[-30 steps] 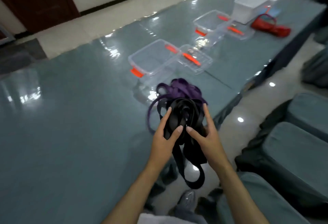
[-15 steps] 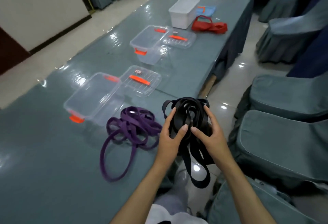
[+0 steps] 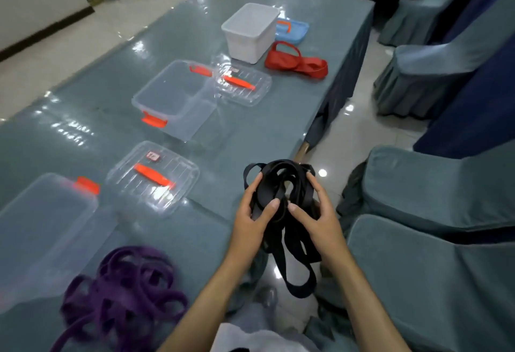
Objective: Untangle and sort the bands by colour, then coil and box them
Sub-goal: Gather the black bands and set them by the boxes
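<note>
A coiled bundle of black bands [image 3: 281,184] is held up just past the table's near edge, with loose loops hanging down toward the floor. My left hand [image 3: 250,218] grips its left side and my right hand [image 3: 317,215] grips its right side, thumbs pressed on the front. A pile of purple bands [image 3: 125,296] lies on the table at the lower left. A heap of red bands [image 3: 295,63] lies far down the table. Two clear boxes with orange latches [image 3: 172,101] [image 3: 41,226] stand open, each with its lid [image 3: 242,84] [image 3: 153,176] beside it.
A white tub [image 3: 250,31] and a blue lid [image 3: 292,28] stand at the table's far end. The table [image 3: 250,134] has a glossy grey-green cover. Covered chairs [image 3: 434,254] line the right side, with tiled floor between them and the table.
The view has swung right along the table. The black bundle, held in both hands, has moved away from the purple pile, which now lies at the lower left.
</note>
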A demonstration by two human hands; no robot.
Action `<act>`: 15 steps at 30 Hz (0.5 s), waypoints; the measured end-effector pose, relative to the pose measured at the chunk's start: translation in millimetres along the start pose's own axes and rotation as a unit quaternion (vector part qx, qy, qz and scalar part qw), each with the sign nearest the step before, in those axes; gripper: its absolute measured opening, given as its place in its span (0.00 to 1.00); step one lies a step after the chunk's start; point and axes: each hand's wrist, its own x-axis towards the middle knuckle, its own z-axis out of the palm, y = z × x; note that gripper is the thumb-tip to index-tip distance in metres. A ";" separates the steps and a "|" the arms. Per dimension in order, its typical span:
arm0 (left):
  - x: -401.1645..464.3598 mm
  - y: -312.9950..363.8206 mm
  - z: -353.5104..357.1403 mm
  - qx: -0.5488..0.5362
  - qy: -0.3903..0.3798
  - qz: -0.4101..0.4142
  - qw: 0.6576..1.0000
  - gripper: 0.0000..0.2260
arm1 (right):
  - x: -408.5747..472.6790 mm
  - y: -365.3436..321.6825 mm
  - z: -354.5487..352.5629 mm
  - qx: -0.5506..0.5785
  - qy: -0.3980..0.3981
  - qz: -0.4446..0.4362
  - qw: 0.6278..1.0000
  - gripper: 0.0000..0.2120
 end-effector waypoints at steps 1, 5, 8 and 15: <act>18.2 2.4 6.0 -0.003 -0.004 0.001 1.000 0.26 | 18.9 -2.3 -5.3 -0.003 0.001 -0.001 1.000 0.35; 80.4 19.8 25.3 0.008 -0.033 -0.014 0.999 0.27 | 81.5 -19.9 -20.5 -0.012 -0.020 0.018 1.000 0.37; 119.8 28.8 38.2 0.016 -0.016 -0.012 1.000 0.28 | 126.0 -35.4 -30.9 -0.017 -0.039 0.023 0.999 0.37; 205.7 28.2 61.9 0.013 0.082 -0.022 0.996 0.27 | 243.1 -50.6 -46.0 -0.052 -0.136 0.032 0.989 0.39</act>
